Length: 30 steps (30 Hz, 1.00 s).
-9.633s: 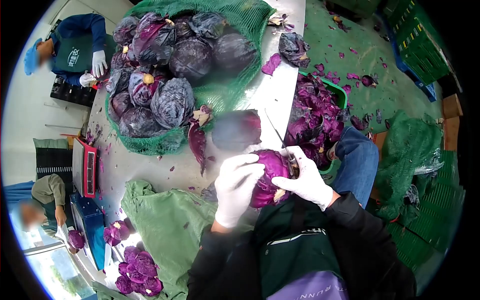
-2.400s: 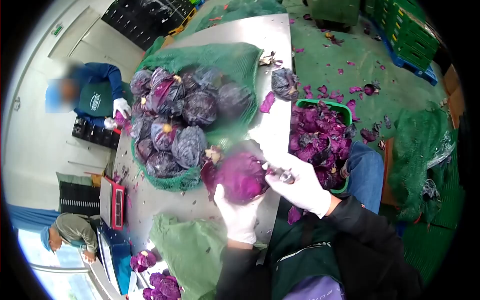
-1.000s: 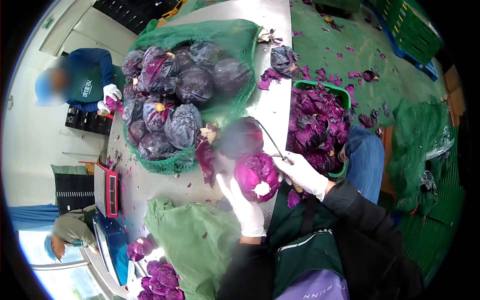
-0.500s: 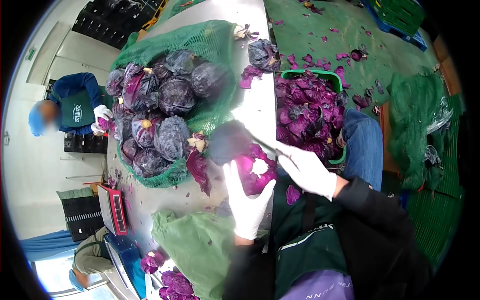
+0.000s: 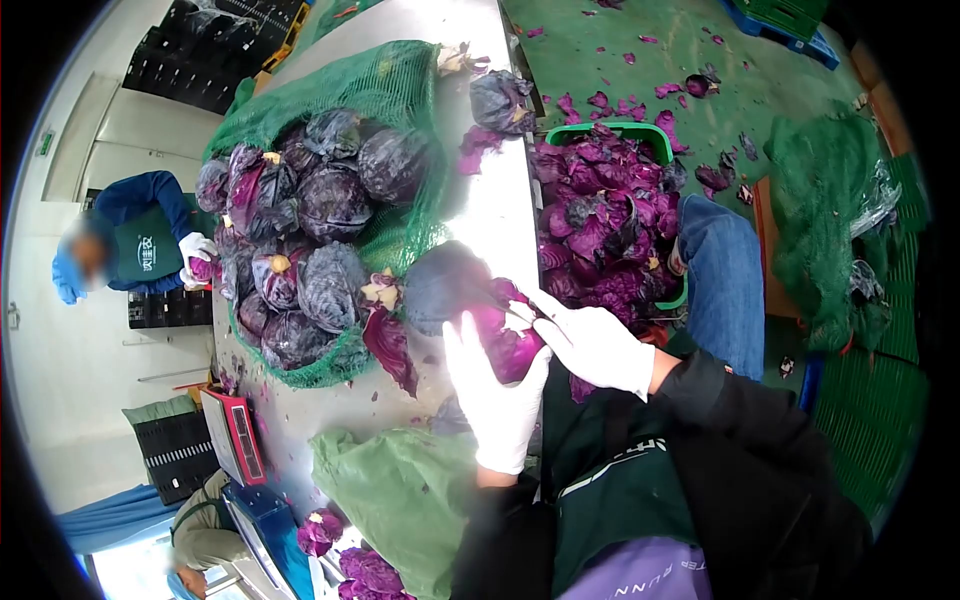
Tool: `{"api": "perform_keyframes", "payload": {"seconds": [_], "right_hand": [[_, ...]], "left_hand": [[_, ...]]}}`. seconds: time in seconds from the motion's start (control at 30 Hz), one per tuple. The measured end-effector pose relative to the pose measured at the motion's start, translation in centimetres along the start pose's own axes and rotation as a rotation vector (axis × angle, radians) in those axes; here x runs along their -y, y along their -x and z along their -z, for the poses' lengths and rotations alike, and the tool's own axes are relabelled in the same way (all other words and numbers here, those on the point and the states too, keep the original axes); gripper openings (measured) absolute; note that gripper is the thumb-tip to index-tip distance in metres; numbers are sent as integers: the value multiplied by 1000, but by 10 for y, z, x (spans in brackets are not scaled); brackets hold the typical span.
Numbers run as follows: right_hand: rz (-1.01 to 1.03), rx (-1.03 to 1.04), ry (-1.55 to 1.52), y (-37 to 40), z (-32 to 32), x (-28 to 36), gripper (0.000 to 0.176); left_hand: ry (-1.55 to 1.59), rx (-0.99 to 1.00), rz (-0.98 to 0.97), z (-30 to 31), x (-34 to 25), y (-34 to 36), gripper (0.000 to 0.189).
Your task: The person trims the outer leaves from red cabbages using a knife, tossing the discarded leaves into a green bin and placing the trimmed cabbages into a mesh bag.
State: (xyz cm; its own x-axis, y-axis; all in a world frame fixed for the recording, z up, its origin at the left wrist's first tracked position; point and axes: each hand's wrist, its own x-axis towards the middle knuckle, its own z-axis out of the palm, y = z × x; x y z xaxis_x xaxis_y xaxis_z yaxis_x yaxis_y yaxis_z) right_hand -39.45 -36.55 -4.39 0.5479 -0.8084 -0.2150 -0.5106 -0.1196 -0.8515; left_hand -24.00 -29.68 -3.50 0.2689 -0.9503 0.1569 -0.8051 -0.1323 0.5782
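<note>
In white gloves, both my hands are at a red cabbage on the metal table. My left hand holds its near side, thumb and fingers spread around it. My right hand is closed on a knife, whose blade is mostly hidden at the pale stem end. Beyond the cabbage lies a darker, blurred one. A loose purple leaf rests to its left, beside the green net bag full of dark cabbages.
A green crate heaped with purple leaves stands right of the table. Green cloth and a red scale lie on the near side. A co-worker across the table handles a cabbage; another person is at lower left.
My right hand has moved in against the cabbage, bringing the knife to its stem end. The whole view has shifted slightly.
</note>
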Motion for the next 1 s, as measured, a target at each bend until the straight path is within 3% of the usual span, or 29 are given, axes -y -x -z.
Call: {"api": "perform_keyframes", "payload": {"seconds": [0.07,0.13,0.23,0.27,0.37,0.43,0.53,0.57,0.63,0.77,0.83,0.9,0.93,1.0], "right_hand": [[222,-117,136,-7,-4,-6,58],[191,-71,183,-10,1,-5,60],[319,-154,329,-17,-6,-21,60],[266,-103,327,-17,-2,-12,56],[488,-300,171,-29,-14,-25,57],[356,-154,135,-29,-1,-24,50],[227,-46,352,-37,15,-28,42],[178,-79,265,-42,11,-35,41],[464,-422,139,-73,-28,-90,42],[0,-198,-524,-66,-7,-69,39],[-129,-97,-725,-56,-3,-51,39],[-155,-23,-557,-42,8,-20,36],[-76,-60,-477,-45,-12,-33,36],[25,-71,-417,-35,-13,-10,35]], "left_hand": [[-18,4,10,-2,-2,-2,96],[-23,-4,22,-4,-4,-4,95],[-22,-17,41,-5,-6,-6,94],[-21,-23,49,-5,-6,-6,94],[-25,-5,52,-5,-6,-10,93],[-72,-11,39,-6,-10,-11,92],[-96,-28,19,-9,-14,-10,91],[-97,-38,18,-9,-13,-10,91],[-60,-16,-2,-6,-11,-6,91],[201,-52,-56,-4,23,21,94],[528,6,126,6,52,35,96],[816,-4,268,22,55,39,90],[972,-35,307,30,48,38,87],[773,-152,522,33,34,36,81]]}}
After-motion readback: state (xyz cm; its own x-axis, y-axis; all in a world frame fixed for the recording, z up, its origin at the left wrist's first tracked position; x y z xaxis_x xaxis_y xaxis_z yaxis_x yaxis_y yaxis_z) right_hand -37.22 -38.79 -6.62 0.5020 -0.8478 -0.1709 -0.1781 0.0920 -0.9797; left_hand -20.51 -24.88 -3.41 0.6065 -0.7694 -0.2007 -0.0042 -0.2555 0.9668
